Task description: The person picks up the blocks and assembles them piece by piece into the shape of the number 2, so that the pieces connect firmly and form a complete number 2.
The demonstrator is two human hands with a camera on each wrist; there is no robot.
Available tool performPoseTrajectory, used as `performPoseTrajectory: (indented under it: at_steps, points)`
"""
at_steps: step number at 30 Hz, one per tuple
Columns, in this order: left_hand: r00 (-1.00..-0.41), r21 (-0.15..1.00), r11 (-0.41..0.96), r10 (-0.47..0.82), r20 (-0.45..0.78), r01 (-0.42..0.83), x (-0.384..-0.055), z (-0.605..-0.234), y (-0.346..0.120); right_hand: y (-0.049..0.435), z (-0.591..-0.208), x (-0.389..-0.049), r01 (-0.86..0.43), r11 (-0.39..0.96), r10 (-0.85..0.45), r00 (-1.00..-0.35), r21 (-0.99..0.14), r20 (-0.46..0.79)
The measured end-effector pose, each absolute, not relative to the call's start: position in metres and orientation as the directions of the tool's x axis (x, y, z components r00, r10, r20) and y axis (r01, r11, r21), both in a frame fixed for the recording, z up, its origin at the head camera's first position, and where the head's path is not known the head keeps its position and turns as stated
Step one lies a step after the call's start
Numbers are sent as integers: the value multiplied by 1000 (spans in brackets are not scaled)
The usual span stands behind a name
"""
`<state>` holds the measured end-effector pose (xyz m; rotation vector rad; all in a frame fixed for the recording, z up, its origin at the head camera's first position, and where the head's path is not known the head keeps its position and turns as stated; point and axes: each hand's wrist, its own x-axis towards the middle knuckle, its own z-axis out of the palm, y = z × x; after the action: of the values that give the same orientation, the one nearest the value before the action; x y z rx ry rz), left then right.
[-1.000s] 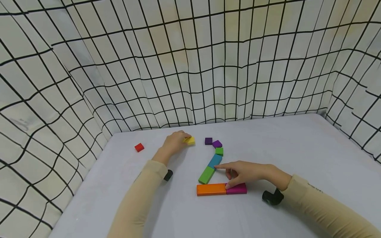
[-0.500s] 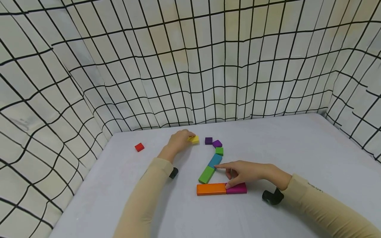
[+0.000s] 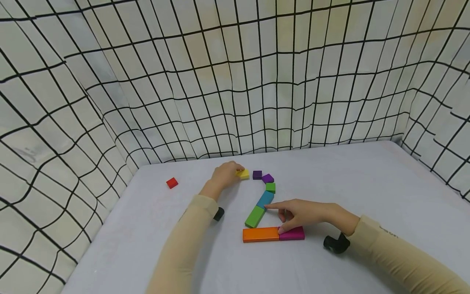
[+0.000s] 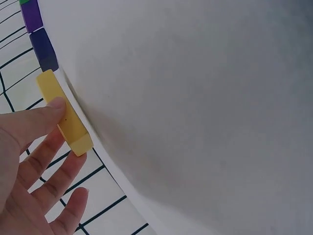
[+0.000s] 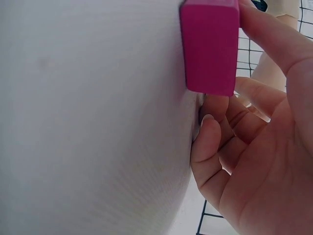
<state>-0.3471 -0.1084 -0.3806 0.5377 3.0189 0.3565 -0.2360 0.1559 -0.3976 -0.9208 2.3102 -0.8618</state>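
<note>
Between thumb and fingers, my left hand (image 3: 225, 175) pinches a yellow block (image 4: 72, 115), whose far end sits just left of a dark purple block (image 3: 257, 175). From there a curved row runs through a purple block (image 3: 268, 178), a small green block (image 3: 270, 187), a blue block (image 3: 265, 198) and a longer green block (image 3: 254, 217). At the row's near end lie an orange block (image 3: 260, 234) and a magenta block (image 3: 293, 234), end to end. My right hand (image 3: 304, 212) points its straight index finger at the blue block, while its thumb rests on the magenta block near the orange one.
A lone red block (image 3: 171, 182) lies at the left of the white table (image 3: 352, 175). Black netting over white cloth (image 3: 257, 102) stands along the table's back and sides. A dark wrist-worn camera (image 3: 336, 243) juts below the right cuff.
My left hand has slid the yellow block rightward, so its gap to the dark purple block has narrowed. The right hand and the other blocks stay where they were.
</note>
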Motion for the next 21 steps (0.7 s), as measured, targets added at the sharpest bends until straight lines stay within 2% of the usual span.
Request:
performPoseTrajectory:
  at_steps: [21]
  points:
    - [-931, 262, 903, 363, -47, 339, -345, -378, -101, 157, -398, -235, -417, 577, -729, -650, -703, -213]
